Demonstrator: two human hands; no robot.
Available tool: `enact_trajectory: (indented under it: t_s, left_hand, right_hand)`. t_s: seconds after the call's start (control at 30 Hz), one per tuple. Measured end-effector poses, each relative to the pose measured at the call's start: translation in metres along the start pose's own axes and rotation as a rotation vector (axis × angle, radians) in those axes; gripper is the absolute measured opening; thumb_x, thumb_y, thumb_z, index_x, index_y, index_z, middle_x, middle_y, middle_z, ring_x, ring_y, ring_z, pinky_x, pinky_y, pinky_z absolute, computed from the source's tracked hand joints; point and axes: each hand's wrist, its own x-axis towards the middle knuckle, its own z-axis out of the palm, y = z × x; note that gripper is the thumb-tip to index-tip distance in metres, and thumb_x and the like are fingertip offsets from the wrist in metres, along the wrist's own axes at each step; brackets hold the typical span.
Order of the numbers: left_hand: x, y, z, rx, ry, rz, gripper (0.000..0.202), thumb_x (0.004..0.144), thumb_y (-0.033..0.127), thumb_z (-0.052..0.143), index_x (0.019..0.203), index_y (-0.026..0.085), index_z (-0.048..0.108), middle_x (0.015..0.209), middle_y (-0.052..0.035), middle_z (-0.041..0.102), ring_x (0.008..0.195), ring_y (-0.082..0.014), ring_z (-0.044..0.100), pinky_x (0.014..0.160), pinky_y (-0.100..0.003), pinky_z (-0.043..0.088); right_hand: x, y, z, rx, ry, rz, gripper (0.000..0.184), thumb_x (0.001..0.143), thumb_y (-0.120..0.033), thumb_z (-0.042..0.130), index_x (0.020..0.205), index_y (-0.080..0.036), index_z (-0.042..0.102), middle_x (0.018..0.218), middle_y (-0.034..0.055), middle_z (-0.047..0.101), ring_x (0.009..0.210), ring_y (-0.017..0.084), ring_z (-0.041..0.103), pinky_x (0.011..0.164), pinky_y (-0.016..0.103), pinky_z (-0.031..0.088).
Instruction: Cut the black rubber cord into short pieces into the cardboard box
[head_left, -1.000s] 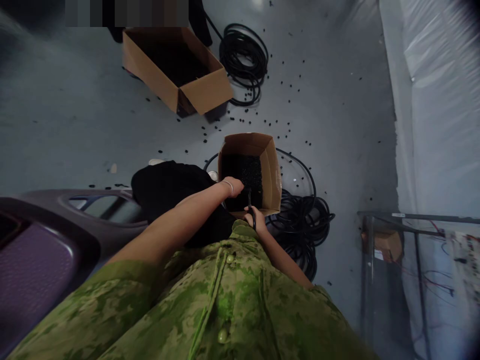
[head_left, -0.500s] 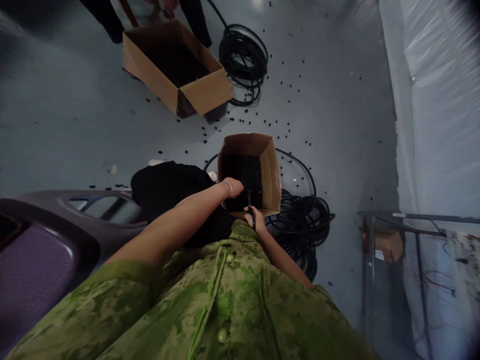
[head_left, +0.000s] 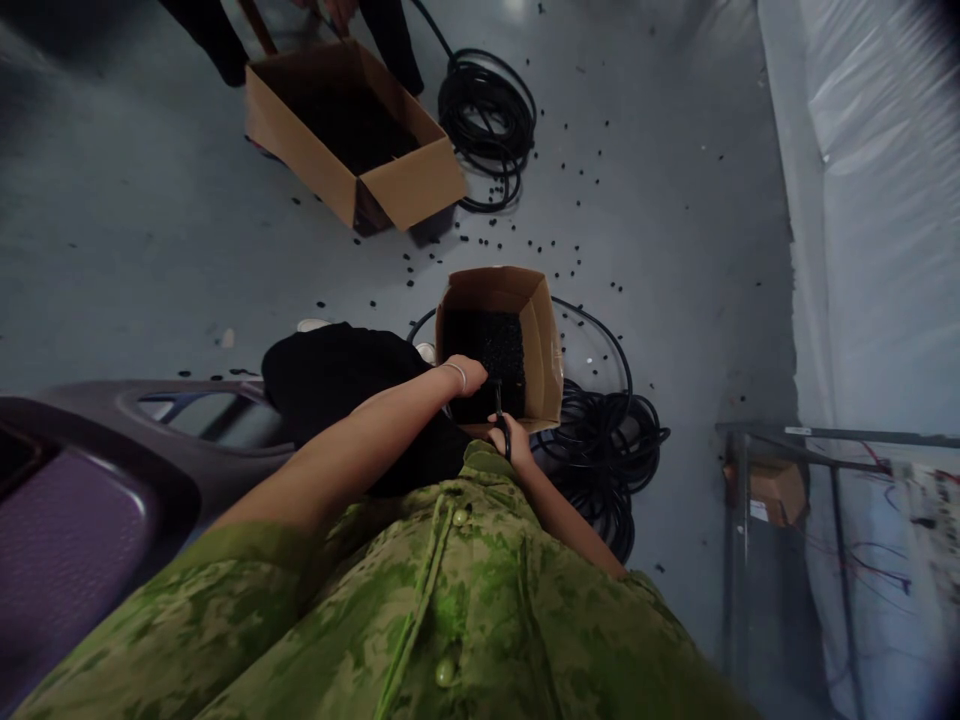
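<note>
Below me stands a small cardboard box (head_left: 541, 345) with many small black pieces (head_left: 502, 345) inside. My left hand (head_left: 469, 373), with a bracelet at the wrist, is closed over the box's near left side. What its fingers hold is hidden or too dark to make out. My right hand (head_left: 514, 440) grips black-handled scissors (head_left: 501, 415) at the near rim, blades pointing away from me into the box. The scissor tips are close to my left fingers.
A black hose coil (head_left: 611, 450) lies right of the box, another coil (head_left: 487, 120) farther off. Beside that stands a larger cardboard box (head_left: 412, 185), with a co-worker's hands (head_left: 341, 12) behind it. Black bits dot the floor. A purple chair (head_left: 75, 540) is at left, a metal-framed rack (head_left: 840, 450) at right.
</note>
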Motion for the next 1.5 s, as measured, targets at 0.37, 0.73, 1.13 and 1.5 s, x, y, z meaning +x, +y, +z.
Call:
enact_trajectory:
  t_s: [0.37,0.73,1.13,1.5]
  left_hand:
    - [0.002,0.001,0.004,-0.01,0.034,0.008,0.032,0.087,0.026,0.062,0.116,0.018,0.073,0.119,-0.0168,0.072,0.11,-0.0281,0.067,0.088,-0.032,0.052]
    - [0.009,-0.007,0.01,0.011,-0.004,0.028,0.031,0.089,0.029,0.061,0.116,0.018,0.073,0.119,-0.0159,0.072,0.11,-0.0272,0.067,0.089,-0.032,0.052]
    - [0.009,-0.003,0.011,-0.014,-0.008,-0.019,0.031,0.089,0.031,0.063,0.116,0.02,0.073,0.119,-0.0153,0.073,0.111,-0.0277,0.067,0.09,-0.031,0.053]
    - [0.008,-0.003,0.009,-0.082,0.044,-0.033,0.032,0.088,0.029,0.063,0.116,0.017,0.072,0.119,-0.0189,0.072,0.11,-0.0299,0.068,0.089,-0.034,0.053]
  right_hand:
    - [0.0,0.002,0.008,0.04,0.041,0.024,0.026,0.069,-0.023,0.057,0.091,-0.021,0.071,0.068,-0.0015,0.066,0.062,0.014,0.057,0.06,0.021,0.042]
    - [0.0,0.011,0.016,-0.013,0.028,-0.026,0.018,0.073,-0.026,0.054,0.083,-0.021,0.068,0.074,-0.0009,0.067,0.07,0.015,0.062,0.068,0.021,0.045]
    - [0.004,0.012,0.022,-0.146,0.061,0.025,0.015,0.072,-0.022,0.054,0.08,-0.022,0.067,0.069,-0.0008,0.068,0.067,0.016,0.065,0.064,0.021,0.045]
    - [0.0,0.005,-0.004,0.013,-0.057,0.076,0.025,0.068,-0.021,0.058,0.089,-0.023,0.071,0.077,-0.0016,0.07,0.074,0.017,0.064,0.071,0.024,0.048]
